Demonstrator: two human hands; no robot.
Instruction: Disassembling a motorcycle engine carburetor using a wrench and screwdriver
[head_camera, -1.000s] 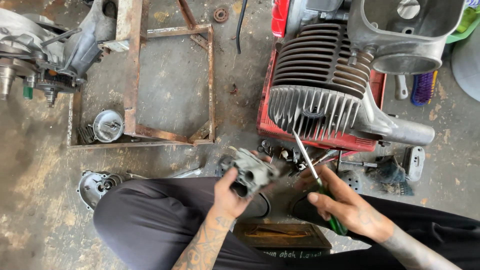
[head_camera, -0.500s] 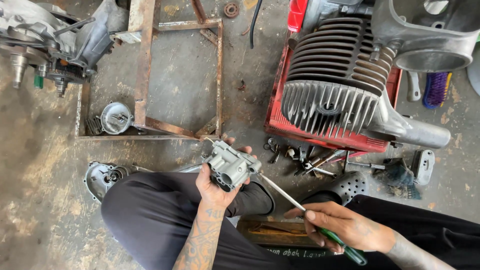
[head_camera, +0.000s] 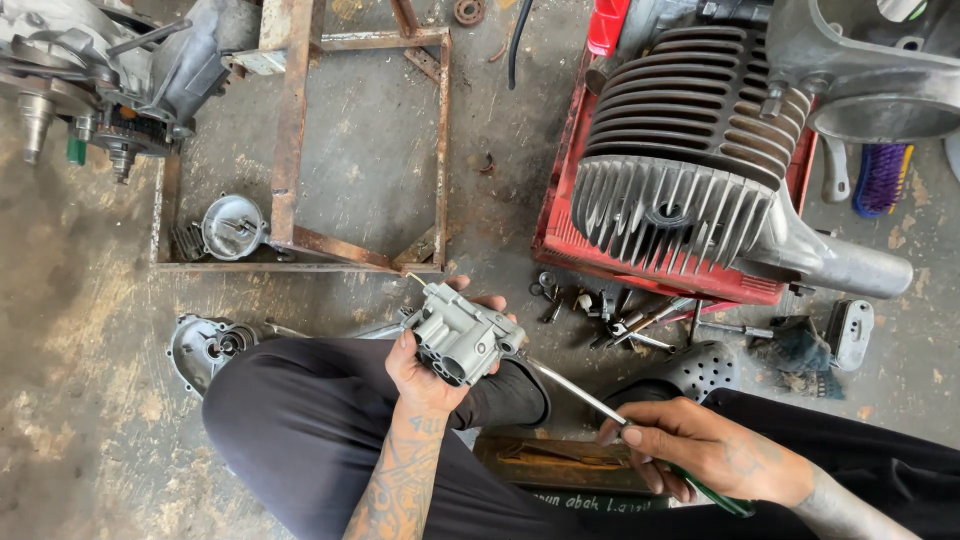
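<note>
The left hand (head_camera: 425, 365) grips a small grey metal engine part (head_camera: 460, 338), with the fingers curled around its back and the thumb pressed on the near side. A second ago this part sat lower and closer to the tools on the floor; now it is lifted up over the knee and turned, so its round holes face the person. The right hand (head_camera: 700, 455) pinches a screwdriver (head_camera: 600, 408) with a green handle between thumb and fingertips. Before, the screwdriver stood almost straight up near the big finned engine (head_camera: 680, 170). Now it lies slanted, and its thin tip touches the side of the grey part, just past the left fingertips. So the tool has come to the part, and the work on it looks ready to go on. Loose bolts and wrenches (head_camera: 620, 320) lie on the floor beyond both hands, in front of the red tray (head_camera: 560, 240).
</note>
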